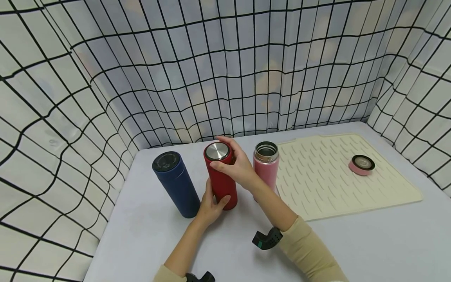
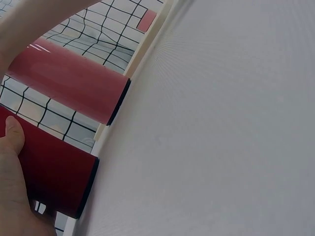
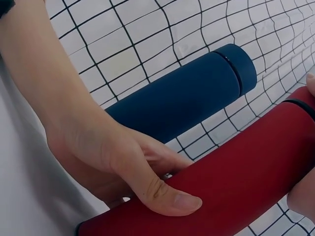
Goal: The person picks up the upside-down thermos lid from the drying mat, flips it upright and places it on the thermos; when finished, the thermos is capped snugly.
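Observation:
On the white table a red flask with a steel-topped lid stands upright. My left hand grips its lower body, thumb in front. My right hand is curled round the lid at the top. The left wrist view shows the red flask's base on the table under my left thumb. In the right wrist view the left hand wraps the red flask. Close by on the left is a capped blue flask, also visible behind the hand.
A pink flask with no lid stands just right of the red one. Its pink lid lies on a cream ribbed drying mat at the right. Grid-patterned cloth walls enclose the table at the back and both sides.

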`<action>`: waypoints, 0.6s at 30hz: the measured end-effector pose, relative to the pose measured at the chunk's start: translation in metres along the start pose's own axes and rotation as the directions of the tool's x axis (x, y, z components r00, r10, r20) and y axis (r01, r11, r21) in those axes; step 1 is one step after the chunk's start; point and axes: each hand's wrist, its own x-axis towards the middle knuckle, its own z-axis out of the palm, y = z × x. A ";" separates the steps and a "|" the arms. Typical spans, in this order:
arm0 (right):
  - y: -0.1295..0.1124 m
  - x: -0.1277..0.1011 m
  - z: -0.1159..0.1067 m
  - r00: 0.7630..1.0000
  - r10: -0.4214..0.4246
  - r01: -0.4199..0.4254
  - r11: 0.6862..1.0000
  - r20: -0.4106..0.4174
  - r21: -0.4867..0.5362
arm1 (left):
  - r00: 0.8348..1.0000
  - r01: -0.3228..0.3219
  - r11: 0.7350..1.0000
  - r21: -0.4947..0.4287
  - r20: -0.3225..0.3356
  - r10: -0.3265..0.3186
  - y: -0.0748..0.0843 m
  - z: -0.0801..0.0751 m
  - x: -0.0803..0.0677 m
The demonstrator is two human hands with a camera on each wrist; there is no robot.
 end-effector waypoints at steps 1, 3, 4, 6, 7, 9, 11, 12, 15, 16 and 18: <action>0.000 0.000 0.000 1.000 0.004 -0.004 1.000 0.010 -0.001 | 1.000 -0.001 1.000 0.001 0.001 0.001 0.000 0.000 0.000; -0.001 0.000 -0.001 0.999 0.014 -0.014 1.000 0.030 0.001 | 1.000 0.003 1.000 0.000 0.002 -0.003 0.001 0.000 0.000; -0.001 0.000 -0.001 0.999 0.019 -0.019 1.000 0.039 -0.003 | 1.000 0.003 1.000 0.000 0.001 -0.003 0.001 0.000 0.000; -0.001 0.000 -0.002 0.998 0.033 -0.032 0.999 0.045 -0.018 | 1.000 0.008 1.000 -0.003 0.000 -0.008 0.000 0.000 0.000; -0.001 0.000 -0.003 0.998 0.039 -0.038 0.999 0.046 -0.022 | 1.000 0.010 1.000 -0.004 -0.001 -0.010 0.000 0.000 0.000; -0.001 0.000 -0.003 0.998 0.053 -0.052 0.998 0.042 -0.035 | 1.000 0.011 1.000 -0.005 -0.005 -0.011 0.000 0.000 0.001; -0.001 -0.001 -0.002 0.998 0.061 -0.059 0.997 0.031 -0.047 | 1.000 0.006 1.000 0.003 -0.010 -0.006 0.001 0.000 0.001; -0.002 -0.001 -0.001 0.998 0.060 -0.059 0.997 0.023 -0.053 | 1.000 0.000 1.000 0.010 -0.014 0.000 0.001 0.000 0.001; 0.000 0.000 0.002 0.999 0.044 -0.045 0.996 -0.019 -0.074 | 0.999 -0.026 0.999 0.039 -0.025 0.027 0.001 0.000 0.001; -0.001 0.000 0.004 0.999 0.037 -0.039 0.996 -0.035 -0.082 | 0.999 -0.033 0.998 0.046 -0.028 0.034 0.001 0.000 0.001; 0.001 0.001 0.005 0.997 0.028 -0.034 0.995 -0.067 -0.094 | 0.999 -0.044 0.998 0.055 -0.029 0.045 0.002 0.000 0.001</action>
